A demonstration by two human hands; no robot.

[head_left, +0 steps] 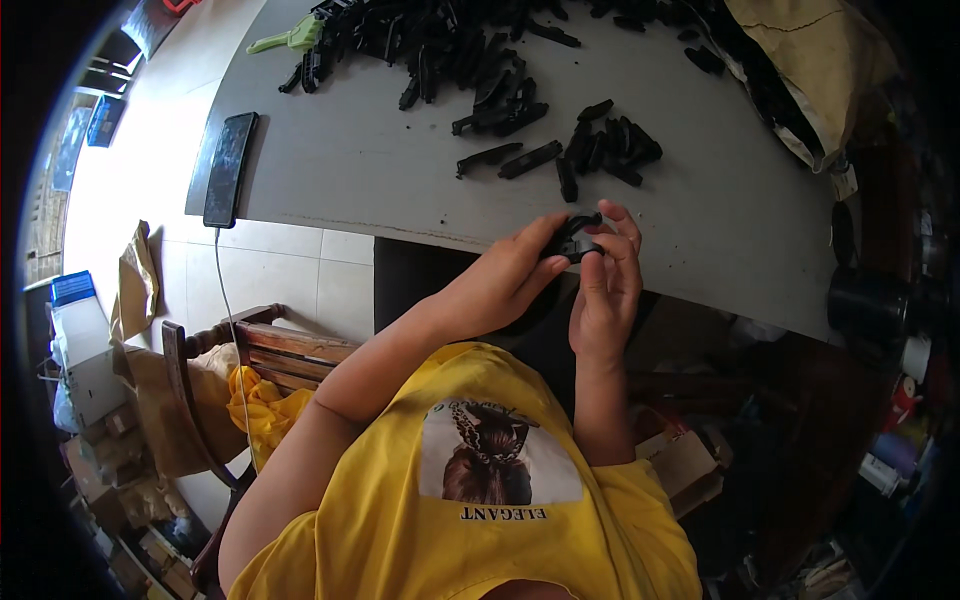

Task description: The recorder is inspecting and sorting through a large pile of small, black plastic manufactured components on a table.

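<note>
Left hand point(500, 280) and right hand point(607, 285) both pinch, seemingly, one small black plastic part point(574, 238).

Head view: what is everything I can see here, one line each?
Table: one, grey, top centre.
Loose black parts: a small cluster, mid-table; a larger pile at the far edge.
Green tool: one, far left of the table.
Phone: one, black, on the table's left edge, white cable hanging down.
Brown sack: one, top right.
Wooden chair: one, left, yellow cloth on it.
Cardboard boxes: several, brown, lower left floor.
Yellow shirt: one, bottom centre.
Left hand and right hand: together gripping one black part at the table's near edge.
</note>
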